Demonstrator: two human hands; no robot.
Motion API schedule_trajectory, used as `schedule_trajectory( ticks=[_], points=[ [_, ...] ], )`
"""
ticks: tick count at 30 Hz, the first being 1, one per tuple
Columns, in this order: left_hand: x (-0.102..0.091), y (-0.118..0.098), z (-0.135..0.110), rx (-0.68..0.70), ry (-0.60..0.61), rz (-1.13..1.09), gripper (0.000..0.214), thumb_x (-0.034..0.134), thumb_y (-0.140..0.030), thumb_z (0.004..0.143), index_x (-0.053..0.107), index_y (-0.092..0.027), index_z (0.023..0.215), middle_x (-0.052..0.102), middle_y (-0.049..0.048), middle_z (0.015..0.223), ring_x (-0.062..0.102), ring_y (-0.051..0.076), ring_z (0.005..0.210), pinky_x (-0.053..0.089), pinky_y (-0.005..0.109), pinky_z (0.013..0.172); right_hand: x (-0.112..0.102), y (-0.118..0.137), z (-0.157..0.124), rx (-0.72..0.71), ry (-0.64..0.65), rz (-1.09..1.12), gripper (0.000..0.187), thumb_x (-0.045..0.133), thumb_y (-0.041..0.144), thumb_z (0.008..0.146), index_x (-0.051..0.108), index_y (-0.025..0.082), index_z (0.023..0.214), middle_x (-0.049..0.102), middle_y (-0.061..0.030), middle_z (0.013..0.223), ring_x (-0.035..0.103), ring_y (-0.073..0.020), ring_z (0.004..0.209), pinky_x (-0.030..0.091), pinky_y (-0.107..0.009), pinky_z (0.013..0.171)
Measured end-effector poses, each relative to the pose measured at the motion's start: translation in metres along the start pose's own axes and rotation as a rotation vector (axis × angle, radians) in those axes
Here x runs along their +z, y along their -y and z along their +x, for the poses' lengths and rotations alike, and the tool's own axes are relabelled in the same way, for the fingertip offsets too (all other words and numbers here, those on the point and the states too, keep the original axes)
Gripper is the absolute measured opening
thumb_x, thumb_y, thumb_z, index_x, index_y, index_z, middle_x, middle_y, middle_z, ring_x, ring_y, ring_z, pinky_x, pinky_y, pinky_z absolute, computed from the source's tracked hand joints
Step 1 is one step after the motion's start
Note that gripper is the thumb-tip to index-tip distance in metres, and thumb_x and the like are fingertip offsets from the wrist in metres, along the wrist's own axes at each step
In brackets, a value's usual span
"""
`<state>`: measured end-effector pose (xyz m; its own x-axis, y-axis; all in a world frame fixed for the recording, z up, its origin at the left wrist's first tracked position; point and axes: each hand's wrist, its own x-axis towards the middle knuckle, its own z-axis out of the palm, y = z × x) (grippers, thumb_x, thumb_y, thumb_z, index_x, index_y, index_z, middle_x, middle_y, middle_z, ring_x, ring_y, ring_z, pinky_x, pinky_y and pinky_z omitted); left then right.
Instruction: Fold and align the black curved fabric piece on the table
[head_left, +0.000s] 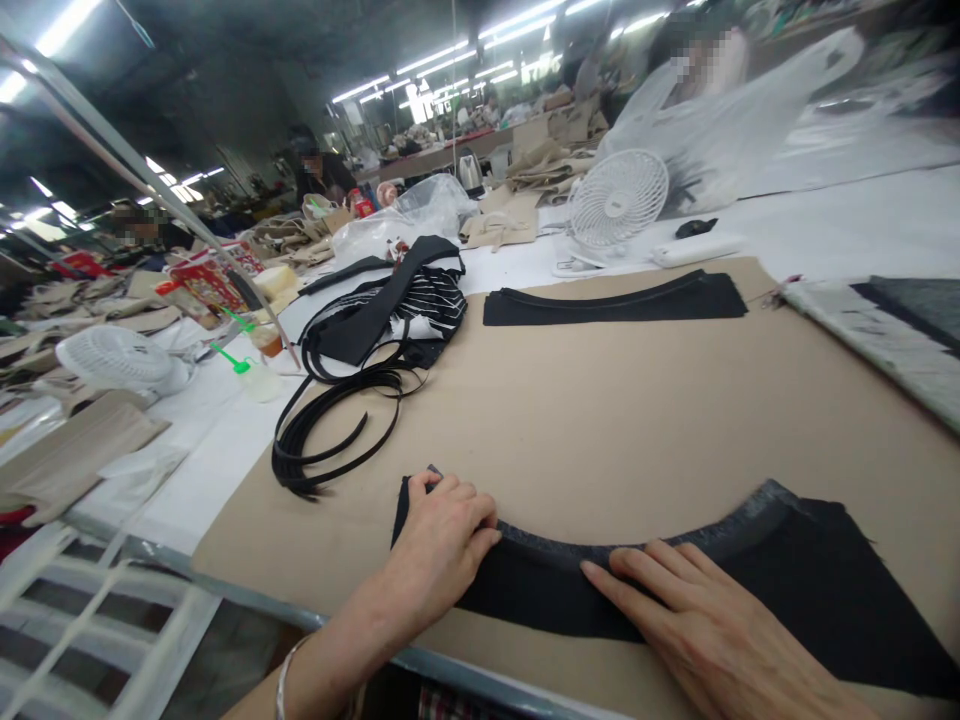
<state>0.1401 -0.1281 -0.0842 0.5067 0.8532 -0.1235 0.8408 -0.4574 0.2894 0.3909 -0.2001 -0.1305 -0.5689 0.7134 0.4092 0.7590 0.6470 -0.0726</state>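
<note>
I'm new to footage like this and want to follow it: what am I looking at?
There is no machine here. One camera, worn on a person's head, looks forward and down at two bare hands; that is the only view. The left grip is near one end of a curved black fabric piece; the right grip lies along its curved edge. Whether either pinches the cloth is hard to tell. The fabric lies on a brown sheet. Farther back are a second black piece, coiled black strips and a white fan.
</note>
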Motion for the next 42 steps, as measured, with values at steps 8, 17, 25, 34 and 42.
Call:
schedule_trajectory(
  ticks=[8,17,25,34,42],
  points=[
    [0.001,0.008,0.005,-0.111,0.054,-0.023,0.013,0.055,-0.016,0.083,0.061,-0.021,0.073,0.067,-0.0023,0.080,0.055,0.017,0.088,0.022,0.044,0.091,0.010,-0.006,-0.006,-0.038,-0.006,-0.006,0.055,0.040,0.002,0.070,0.063,0.024,0.114,0.068,-0.0034,0.096,0.061,-0.0212,0.080,0.049,-0.037,0.071],
    [0.001,0.006,0.010,-0.135,0.057,-0.027,0.014,0.055,-0.013,0.077,0.061,-0.019,0.066,0.067,-0.0019,0.074,0.056,0.017,0.083,0.024,0.043,0.087,0.012,-0.004,-0.003,-0.005,-0.029,0.014,0.055,0.040,0.000,0.068,0.064,0.024,0.111,0.067,-0.0032,0.093,0.060,-0.0206,0.078,0.045,-0.038,0.070],
    [0.003,0.002,0.010,-0.136,0.043,0.023,0.016,0.055,-0.012,0.077,0.061,-0.019,0.064,0.067,0.0003,0.072,0.056,0.019,0.083,0.025,0.044,0.087,0.013,-0.007,-0.005,-0.019,-0.029,0.024,0.048,0.042,0.002,0.069,0.063,0.023,0.107,0.065,-0.0031,0.091,0.057,-0.0206,0.077,0.042,-0.038,0.071],
    [0.005,-0.002,0.008,-0.224,-0.058,0.063,0.012,0.063,-0.018,0.075,0.054,-0.019,0.083,0.065,0.0027,0.082,0.055,0.022,0.085,0.028,0.042,0.087,0.018,0.029,0.043,-0.080,-0.030,0.126,0.052,0.042,0.002,0.068,0.058,0.019,0.115,0.063,-0.0035,0.098,0.055,-0.0184,0.081,0.045,-0.033,0.078],
    [-0.008,0.037,-0.003,-0.307,-0.048,-0.117,0.004,0.061,-0.023,0.079,0.060,-0.021,0.082,0.064,-0.0023,0.079,0.056,0.017,0.080,0.032,0.034,0.079,0.073,0.042,0.051,-0.116,0.049,0.021,0.049,0.043,0.003,0.075,0.051,0.016,0.122,0.057,-0.0062,0.102,0.052,-0.0224,0.092,0.041,-0.040,0.086]
  ],
)
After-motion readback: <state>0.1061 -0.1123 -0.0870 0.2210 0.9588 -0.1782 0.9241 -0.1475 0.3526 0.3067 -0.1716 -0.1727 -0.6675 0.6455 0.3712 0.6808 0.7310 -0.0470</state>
